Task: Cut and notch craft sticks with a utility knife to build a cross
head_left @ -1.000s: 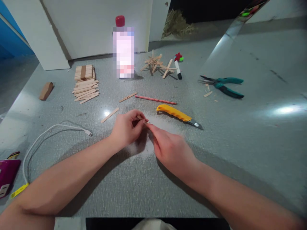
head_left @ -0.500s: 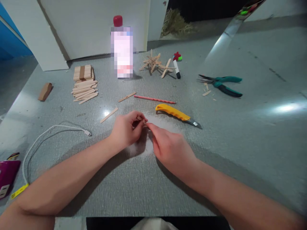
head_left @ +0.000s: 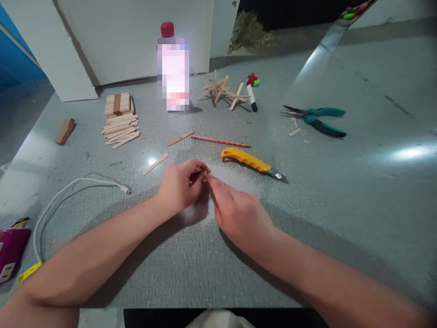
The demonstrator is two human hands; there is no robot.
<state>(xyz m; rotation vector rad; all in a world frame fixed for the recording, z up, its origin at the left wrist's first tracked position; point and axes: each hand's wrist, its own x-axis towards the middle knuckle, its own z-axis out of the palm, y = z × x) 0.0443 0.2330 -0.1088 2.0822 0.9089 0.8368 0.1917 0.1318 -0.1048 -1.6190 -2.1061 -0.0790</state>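
Note:
My left hand (head_left: 182, 184) is closed in a pinch near the middle of the table, around something small that its fingers mostly hide. Meeting it at the fingertips, my right hand (head_left: 241, 207) is also closed, thumb and forefinger pressed together on the same spot; what they hold is too small to name. A yellow utility knife (head_left: 247, 160) lies just beyond my right hand, its blade pointing right. Behind both hands rests a red pencil (head_left: 220, 141). Two single craft sticks, one plain (head_left: 155, 164) and one marked or notched (head_left: 180, 138), lie beyond my left hand.
Bundled and loose craft sticks (head_left: 121, 130) sit at back left, near a bottle with a red cap (head_left: 167, 30). More sticks (head_left: 218, 89) form a pile beside a marker (head_left: 251, 99). Green-handled pliers (head_left: 324, 121) lie right. A white cable (head_left: 78, 180) curves at left by a purple box (head_left: 12, 255).
My right hand has shifted slightly left and down, its fingertips still against those of my left hand. My left hand is almost unmoved, and the things on the table stay put.

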